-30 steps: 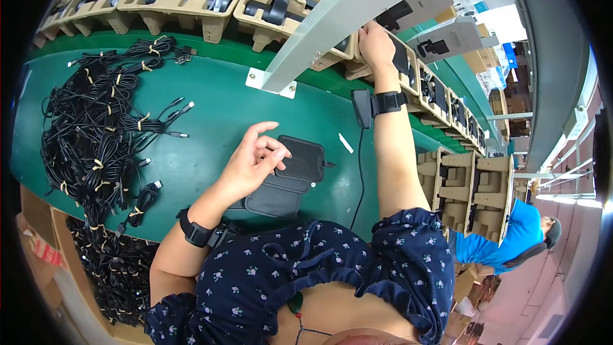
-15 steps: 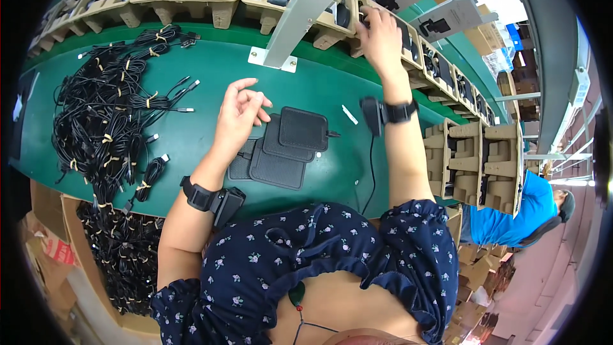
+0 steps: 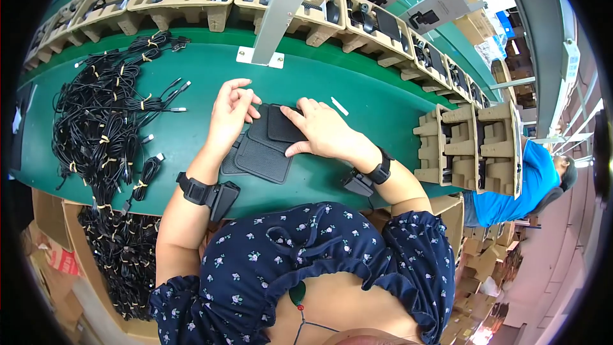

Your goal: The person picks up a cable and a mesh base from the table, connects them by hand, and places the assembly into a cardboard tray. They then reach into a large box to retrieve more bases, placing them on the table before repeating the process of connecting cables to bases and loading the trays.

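Note:
Several flat black rectangular pads lie overlapped on the green table in front of me. Over the right side of the topmost pad lies my right hand, its thumb at the lower edge and its fingers spread on the upper part. Just left of the pads, my left hand hovers with loosely bent fingers apart and nothing seen in them. Black straps with small black devices sit on both my wrists.
Bundled black cables heap on the left, with more in a carton below. Moulded cardboard trays holding black parts line the far side. A metal post stands there. Stacked trays are at right, near a person in blue.
My right hand has come back from a tray at the far side and down onto the pads. My left hand stays in nearly the same place and pose.

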### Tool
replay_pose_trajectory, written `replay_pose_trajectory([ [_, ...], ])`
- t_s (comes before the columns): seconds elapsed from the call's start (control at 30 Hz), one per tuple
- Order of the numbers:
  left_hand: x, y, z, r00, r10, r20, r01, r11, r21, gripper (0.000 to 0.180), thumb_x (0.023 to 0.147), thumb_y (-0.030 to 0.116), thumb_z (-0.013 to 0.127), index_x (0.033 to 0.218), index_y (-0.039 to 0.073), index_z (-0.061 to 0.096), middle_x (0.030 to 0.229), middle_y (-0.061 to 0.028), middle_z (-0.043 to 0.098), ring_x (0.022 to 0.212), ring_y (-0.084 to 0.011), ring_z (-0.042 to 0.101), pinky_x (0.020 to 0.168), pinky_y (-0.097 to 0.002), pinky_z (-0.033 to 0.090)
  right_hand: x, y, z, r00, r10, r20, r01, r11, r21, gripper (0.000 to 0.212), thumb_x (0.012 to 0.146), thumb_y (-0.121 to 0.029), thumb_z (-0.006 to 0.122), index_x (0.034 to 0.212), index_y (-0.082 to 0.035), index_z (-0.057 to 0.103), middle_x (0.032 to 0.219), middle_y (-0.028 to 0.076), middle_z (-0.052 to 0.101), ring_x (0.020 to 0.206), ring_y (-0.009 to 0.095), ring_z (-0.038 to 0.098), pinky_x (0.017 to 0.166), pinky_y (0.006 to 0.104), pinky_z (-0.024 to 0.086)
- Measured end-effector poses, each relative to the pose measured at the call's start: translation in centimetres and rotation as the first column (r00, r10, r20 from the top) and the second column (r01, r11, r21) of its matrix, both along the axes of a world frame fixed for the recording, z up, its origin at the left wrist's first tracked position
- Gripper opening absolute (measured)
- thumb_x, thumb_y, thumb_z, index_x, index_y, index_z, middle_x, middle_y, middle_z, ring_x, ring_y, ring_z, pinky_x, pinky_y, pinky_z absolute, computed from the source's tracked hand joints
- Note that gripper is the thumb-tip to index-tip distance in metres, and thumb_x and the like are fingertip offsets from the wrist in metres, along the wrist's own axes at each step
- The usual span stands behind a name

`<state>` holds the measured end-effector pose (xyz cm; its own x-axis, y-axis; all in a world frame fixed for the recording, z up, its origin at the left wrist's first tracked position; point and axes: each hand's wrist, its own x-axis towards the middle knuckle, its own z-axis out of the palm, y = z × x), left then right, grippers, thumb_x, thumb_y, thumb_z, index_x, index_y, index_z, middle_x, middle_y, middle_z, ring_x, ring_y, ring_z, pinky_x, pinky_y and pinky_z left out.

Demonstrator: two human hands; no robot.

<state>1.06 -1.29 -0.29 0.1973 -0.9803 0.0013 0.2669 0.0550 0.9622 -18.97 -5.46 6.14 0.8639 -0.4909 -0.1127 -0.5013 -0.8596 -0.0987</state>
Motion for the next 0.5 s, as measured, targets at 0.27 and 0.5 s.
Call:
replay_pose_trajectory([
  [0.27, -0.4, 0.1, -0.1, 1.0, -0.027, 0.006, 0.027, 1.0, 0.002, 0.023, 0.091, 0.012, 0.048, 0.111, 0.002, 0.044, 0.081, -0.0055, 0.058, 0.059, -0.0081, 0.054, 0.052, -0.0192, 0.041, -0.4, -6.8, 3.1, 0.845, -0.286, 0.451, 0.376, 0.919, -0.121, 0.026, 0.083, -0.029, 0.057, 0.094, -0.005, 0.056, 0.08, 0.014, 0.059, 0.077, 0.03, 0.06, 0.063, 0.0388, 0.047],
  [0.5, -0.6, 0.4, 0.1, 0.999, -0.045, 0.023, 0.045, 0.998, 0.032, 0.024, 0.092, 0.016, 0.047, 0.112, 0.003, 0.046, 0.084, -0.0055, 0.059, 0.062, -0.0083, 0.054, 0.055, -0.0191, 0.042, 1.6, -17.6, 4.4, 0.165, -0.418, 0.893, 0.231, 0.897, 0.377, 0.016, 0.088, -0.012, 0.055, 0.098, 0.001, 0.052, 0.076, 0.0, 0.06, 0.066, 0.003, 0.052, 0.059, 0.0168, 0.041],
])
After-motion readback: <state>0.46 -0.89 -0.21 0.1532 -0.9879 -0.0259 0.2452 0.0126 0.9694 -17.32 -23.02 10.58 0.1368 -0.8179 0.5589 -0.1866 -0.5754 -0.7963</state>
